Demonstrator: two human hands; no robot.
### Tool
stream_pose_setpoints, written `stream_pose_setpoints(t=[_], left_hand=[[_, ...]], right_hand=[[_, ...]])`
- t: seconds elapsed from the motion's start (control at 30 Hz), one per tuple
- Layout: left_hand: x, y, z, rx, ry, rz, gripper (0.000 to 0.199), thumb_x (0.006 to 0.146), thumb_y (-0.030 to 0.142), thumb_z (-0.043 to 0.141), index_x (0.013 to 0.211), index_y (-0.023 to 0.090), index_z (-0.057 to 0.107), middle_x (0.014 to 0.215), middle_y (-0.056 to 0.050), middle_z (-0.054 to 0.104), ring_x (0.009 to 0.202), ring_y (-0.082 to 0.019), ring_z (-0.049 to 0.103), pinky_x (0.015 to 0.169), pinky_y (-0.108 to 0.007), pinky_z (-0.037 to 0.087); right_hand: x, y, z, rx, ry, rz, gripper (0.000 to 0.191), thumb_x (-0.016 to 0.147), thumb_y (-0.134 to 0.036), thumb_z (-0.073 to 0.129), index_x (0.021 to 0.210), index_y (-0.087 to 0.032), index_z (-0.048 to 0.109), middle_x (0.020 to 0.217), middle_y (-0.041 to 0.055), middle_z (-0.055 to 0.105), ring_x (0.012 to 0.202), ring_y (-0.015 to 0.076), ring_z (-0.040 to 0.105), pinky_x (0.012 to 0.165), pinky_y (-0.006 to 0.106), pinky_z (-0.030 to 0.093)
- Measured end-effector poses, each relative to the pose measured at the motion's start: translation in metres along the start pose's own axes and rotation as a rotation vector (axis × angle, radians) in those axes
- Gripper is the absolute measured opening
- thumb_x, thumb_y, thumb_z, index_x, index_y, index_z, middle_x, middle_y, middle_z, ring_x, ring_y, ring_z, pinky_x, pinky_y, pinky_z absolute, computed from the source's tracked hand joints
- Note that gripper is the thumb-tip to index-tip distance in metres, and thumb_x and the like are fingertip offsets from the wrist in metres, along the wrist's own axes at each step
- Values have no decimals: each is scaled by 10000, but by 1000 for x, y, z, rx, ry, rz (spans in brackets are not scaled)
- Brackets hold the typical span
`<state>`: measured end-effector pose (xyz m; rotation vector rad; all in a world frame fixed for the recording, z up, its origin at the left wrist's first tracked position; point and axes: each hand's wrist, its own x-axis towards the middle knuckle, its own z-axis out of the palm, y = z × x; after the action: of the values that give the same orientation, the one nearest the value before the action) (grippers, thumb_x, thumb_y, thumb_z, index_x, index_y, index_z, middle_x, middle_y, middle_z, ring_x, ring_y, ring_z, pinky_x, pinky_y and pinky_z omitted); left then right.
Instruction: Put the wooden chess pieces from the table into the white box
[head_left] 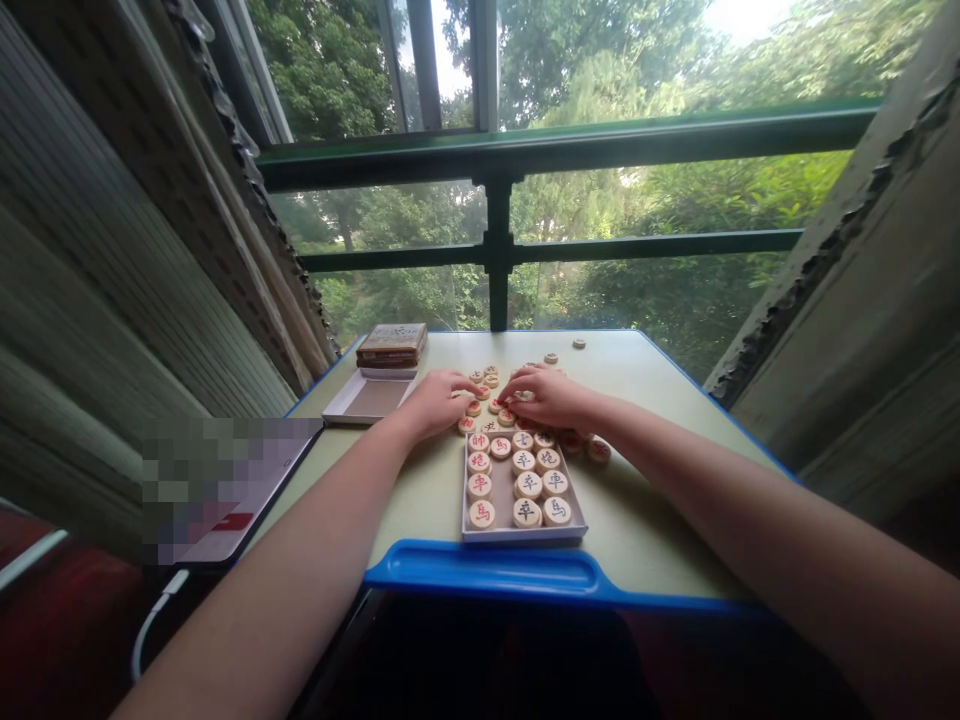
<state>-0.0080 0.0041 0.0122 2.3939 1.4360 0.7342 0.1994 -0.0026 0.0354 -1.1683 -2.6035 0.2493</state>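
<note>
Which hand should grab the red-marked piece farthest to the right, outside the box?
Probably the right hand. It's closer to that piece, while the left hand is farther off, across the other loose pieces.

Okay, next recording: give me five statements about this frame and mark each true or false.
1. The left hand is beyond the shallow white open box, near loose round wooden pieces. True.
2. The right hand rests inside the box. False: it is also beyond the box, over loose pieces.
3. Inside the box, the leftmost column of round wooden pieces shows red characters. True.
4. The stack of brown rectangular boxes or books sits at the table's far right. False: it is at the far left.
5. A long blue recess runs along the table's near edge. True.
</note>
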Motion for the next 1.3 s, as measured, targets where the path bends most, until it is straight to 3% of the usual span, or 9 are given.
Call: stream_pose_setpoints(t=[0.17, 0.27, 0.4, 0.53, 0.8, 0.97, 1.13, 1.3], left_hand=[[-1, 8, 2, -45, -93, 86, 320, 733, 178, 468, 921, 239, 720, 1093, -17, 648, 1066, -194, 535, 1009, -336, 359], [0, 9, 2, -19, -110, 106, 346, 748, 158, 418, 899, 228, 721, 1100, -9, 649, 1073, -185, 533, 1037, -355, 322], [0, 7, 2, 16, -51, 97, 308, 742, 190, 443, 878, 210, 718, 1076, -20, 657, 1050, -203, 531, 1003, -361, 355], [-2, 6, 4, 25, 9, 60, 292, 753, 369, 519, 864, 189, 721, 1016, -63, 661, 1023, -239, 522, 935, -368, 404], [-4, 9, 5, 36, 17, 52, 309, 768, 385, 515, 859, 178, 726, 978, -79, 655, 979, -241, 520, 894, -359, 408], [-4, 8, 5, 11, -25, 113, 338, 782, 443, 512, 876, 195, 721, 963, -75, 660, 962, -229, 527, 890, -354, 391], [1, 8, 8, -13, -52, 171, 393, 849, 431, 407, 853, 198, 723, 894, -45, 692, 903, -202, 544, 884, -323, 373], [5, 14, 9, -12, 83, 194, 274, 787, 350, 517, 872, 182, 716, 871, -55, 693, 845, -196, 557, 808, -309, 406]], right_hand=[[3, 4, 0, -36, 18, 84, 300, 770, -159, 495, 999, -212, 681, 1044, 61, 637, 930, 180, 558, 830, 276, 409], [6, 10, 1, -119, 68, 160, 289, 762, -190, 505, 986, -212, 687, 1056, 60, 645, 921, 192, 559, 852, 297, 395], [5, 15, 1, -144, 45, 153, 259, 774, -281, 519, 945, -223, 704, 985, 49, 678, 888, 194, 563, 885, 321, 375], [3, 13, -6, -104, 5, 134, 255, 755, -275, 544, 946, -223, 705, 987, 37, 684, 912, 189, 569, 855, 286, 401], [1, 9, -23, 44, -127, 260, 275, 683, -142, 543, 883, -216, 717, 937, 16, 697, 801, 163, 606, 679, 222, 446], [-2, 15, -32, 127, -51, 422, 428, 661, -22, 467, 971, -214, 690, 1001, 24, 684, 784, 148, 617, 632, 208, 459], [-6, 26, -33, 68, -182, 286, 263, 668, -133, 581, 873, -224, 717, 925, 29, 697, 777, 176, 624, 656, 240, 484], [-4, 19, -44, 142, -93, 249, 306, 696, -81, 522, 896, -219, 707, 950, 24, 700, 807, 157, 630, 671, 221, 489]])
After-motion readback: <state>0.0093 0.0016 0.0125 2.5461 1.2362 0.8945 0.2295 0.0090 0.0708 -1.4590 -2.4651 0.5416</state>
